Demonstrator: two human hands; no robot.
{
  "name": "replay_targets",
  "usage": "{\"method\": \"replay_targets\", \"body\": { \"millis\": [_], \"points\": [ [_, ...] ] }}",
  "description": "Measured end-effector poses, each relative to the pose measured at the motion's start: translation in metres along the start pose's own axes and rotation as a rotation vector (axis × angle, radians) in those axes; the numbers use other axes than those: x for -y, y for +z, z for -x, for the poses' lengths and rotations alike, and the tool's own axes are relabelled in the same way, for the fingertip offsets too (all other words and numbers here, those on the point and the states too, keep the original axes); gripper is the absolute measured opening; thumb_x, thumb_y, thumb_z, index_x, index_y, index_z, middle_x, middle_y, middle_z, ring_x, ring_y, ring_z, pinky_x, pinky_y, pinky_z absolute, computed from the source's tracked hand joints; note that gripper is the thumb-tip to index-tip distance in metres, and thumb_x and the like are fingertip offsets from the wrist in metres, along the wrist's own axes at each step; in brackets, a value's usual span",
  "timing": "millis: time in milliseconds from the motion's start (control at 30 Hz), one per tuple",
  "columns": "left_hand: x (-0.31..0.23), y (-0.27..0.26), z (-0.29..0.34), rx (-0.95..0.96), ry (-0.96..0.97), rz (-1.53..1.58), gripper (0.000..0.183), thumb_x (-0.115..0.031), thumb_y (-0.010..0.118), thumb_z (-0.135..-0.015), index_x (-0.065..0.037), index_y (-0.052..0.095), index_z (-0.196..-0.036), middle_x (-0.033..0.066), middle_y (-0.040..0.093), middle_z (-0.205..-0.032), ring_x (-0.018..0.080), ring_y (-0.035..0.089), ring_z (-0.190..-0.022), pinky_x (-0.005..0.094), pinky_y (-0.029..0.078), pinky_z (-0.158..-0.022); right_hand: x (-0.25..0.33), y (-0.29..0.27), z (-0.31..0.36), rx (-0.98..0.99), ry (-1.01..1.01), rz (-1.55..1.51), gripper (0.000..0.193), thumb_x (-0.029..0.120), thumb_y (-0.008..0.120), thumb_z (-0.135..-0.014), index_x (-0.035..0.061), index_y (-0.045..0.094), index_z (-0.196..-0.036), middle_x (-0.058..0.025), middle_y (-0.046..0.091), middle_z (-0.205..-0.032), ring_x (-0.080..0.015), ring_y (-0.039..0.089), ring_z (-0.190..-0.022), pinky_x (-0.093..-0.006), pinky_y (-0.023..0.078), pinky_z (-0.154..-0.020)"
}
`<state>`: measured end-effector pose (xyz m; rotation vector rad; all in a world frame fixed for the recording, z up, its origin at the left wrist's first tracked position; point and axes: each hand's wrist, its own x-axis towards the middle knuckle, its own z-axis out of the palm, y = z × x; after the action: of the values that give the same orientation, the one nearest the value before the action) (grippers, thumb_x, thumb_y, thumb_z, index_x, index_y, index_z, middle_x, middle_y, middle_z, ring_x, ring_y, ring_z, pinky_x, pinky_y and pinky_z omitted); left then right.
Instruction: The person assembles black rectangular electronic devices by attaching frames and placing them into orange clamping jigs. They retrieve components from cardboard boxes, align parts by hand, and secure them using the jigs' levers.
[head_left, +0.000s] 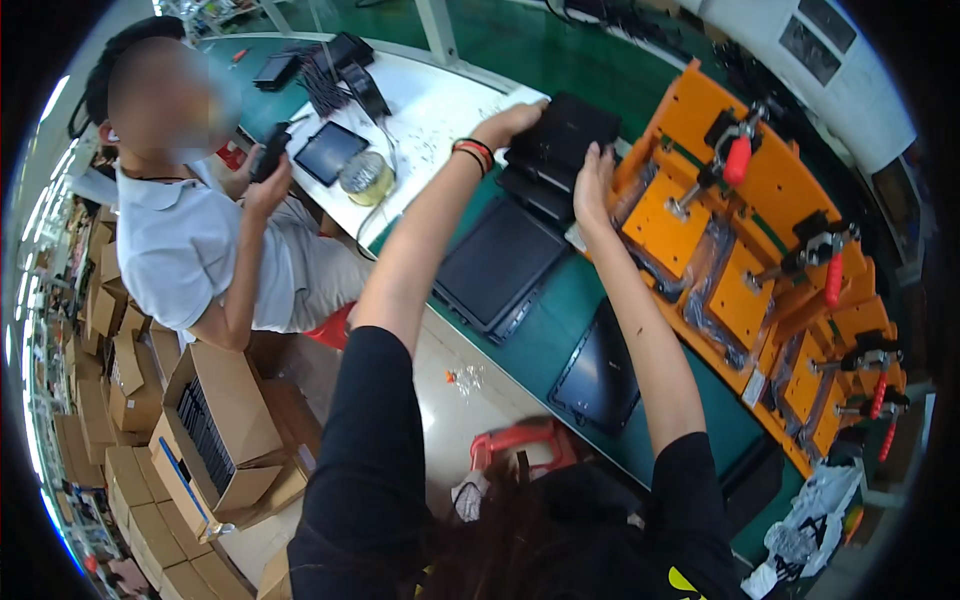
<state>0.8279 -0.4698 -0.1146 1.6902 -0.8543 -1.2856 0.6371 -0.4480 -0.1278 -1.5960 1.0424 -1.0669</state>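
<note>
At the far part of the green bench, a black flat rectangular casing (pixel 566 130) on a stack of similar casings is between my two hands. My left hand (pixel 515 122) grips its left edge, fingers partly hidden behind it. My right hand (pixel 594 186) presses against its right side near the front corner, fingers pointing away from me. Just nearer lies a pile of black tablet-shaped panels (pixel 500 264). A glossy dark panel (pixel 597 372) lies closer to me, partly behind my right forearm.
Orange clamping fixtures (pixel 745 270) with red-handled toggle clamps line the bench's right side. To the left, a co-worker (pixel 190 220) holds a black device beside a white table (pixel 420 105) with a tablet and a wire spool. An opened carton (pixel 215 420) and a red stool (pixel 525 445) stand below.
</note>
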Motion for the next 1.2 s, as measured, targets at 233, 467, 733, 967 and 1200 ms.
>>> {"method": "replay_targets", "body": {
  "millis": [233, 467, 733, 967, 1200],
  "points": [
    [-0.011, 0.021, 0.033, -0.16, 0.034, -0.18, 0.059, -0.045, 0.03, -0.096, 0.004, 0.047, -0.126, 0.0205, 0.052, -0.125, 0.0259, 0.052, -0.115, 0.0337, 0.037, -0.098, 0.011, -0.011, 0.016, 0.055, 0.016, -0.022, 0.07, 0.044, 0.026, -0.096, -0.0095, 0.011, -0.14, -0.0272, 0.011, -0.147, -0.0387, 0.006, -0.138, -0.04, 0.007, -0.113],
    [-0.027, 0.015, 0.063, -0.083, 0.096, -0.065, 0.071, -0.051, 0.034, -0.093, 0.009, 0.037, -0.132, 0.0256, 0.039, -0.136, 0.0338, 0.036, -0.128, 0.0391, 0.027, -0.105, 0.031, -0.015, 0.025, 0.114, 0.042, -0.014, 0.075, 0.046, 0.027, -0.096, -0.0119, 0.008, -0.139, -0.0294, 0.01, -0.147, -0.0358, 0.005, -0.139, -0.0376, 0.007, -0.113],
    [-0.025, 0.026, 0.087, -0.096, 0.116, -0.01, 0.06, -0.05, 0.032, -0.095, 0.001, 0.061, -0.108, 0.0186, 0.061, -0.111, 0.0243, 0.057, -0.103, 0.0341, 0.04, -0.093, 0.012, -0.013, 0.036, 0.121, 0.054, -0.003, 0.079, 0.049, 0.029, -0.095, -0.013, 0.007, -0.139, -0.0314, 0.01, -0.146, -0.0372, 0.009, -0.138, -0.0374, 0.008, -0.113],
    [0.02, 0.008, 0.056, -0.254, 0.26, -0.081, 0.058, -0.045, 0.037, -0.095, 0.006, 0.056, -0.116, 0.0174, 0.06, -0.114, 0.0257, 0.055, -0.106, 0.0327, 0.04, -0.094, 0.021, -0.003, 0.048, 0.131, 0.077, 0.014, 0.078, 0.046, 0.031, -0.095, -0.0149, 0.009, -0.138, -0.0312, 0.007, -0.146, -0.0368, 0.008, -0.139, -0.0384, 0.007, -0.113],
    [0.011, 0.024, 0.086, -0.795, 0.689, -0.445, 0.029, -0.014, 0.065, -0.076, 0.001, 0.06, -0.1, 0.0239, 0.06, -0.105, 0.0354, 0.057, -0.099, 0.0395, 0.044, -0.087, 0.059, -0.037, 0.085, 0.129, -0.15, 0.036, 0.067, 0.034, 0.033, -0.098, -0.01, 0.007, -0.14, -0.0273, 0.008, -0.148, -0.0344, 0.008, -0.139, -0.0373, 0.008, -0.113]
  ]
}}
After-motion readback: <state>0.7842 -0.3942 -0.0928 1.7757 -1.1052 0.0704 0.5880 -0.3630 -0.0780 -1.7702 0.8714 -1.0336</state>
